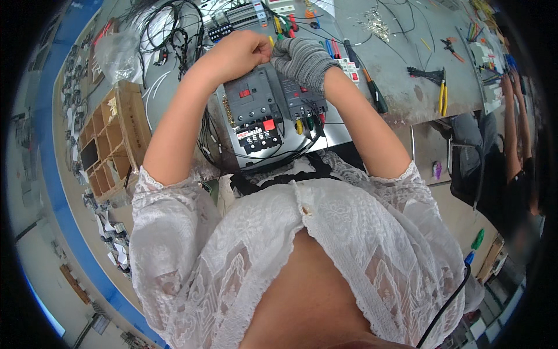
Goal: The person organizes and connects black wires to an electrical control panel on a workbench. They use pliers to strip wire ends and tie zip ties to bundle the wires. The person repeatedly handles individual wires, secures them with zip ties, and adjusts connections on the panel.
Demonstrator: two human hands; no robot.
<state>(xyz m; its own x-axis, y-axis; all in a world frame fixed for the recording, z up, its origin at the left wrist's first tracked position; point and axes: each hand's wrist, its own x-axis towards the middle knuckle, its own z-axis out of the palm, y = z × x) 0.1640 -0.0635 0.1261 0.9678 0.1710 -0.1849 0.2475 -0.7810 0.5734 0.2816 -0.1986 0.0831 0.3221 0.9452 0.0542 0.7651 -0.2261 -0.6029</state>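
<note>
Observing remotely, I record my left hand at the far edge of the large grey breaker, my gloved right hand by its far right corner; both curled narrow, contents, if any, I cannot tell.

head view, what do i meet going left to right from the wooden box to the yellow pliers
Wooden box, left hand, gloved right hand, black-handled tool, yellow pliers.
</note>
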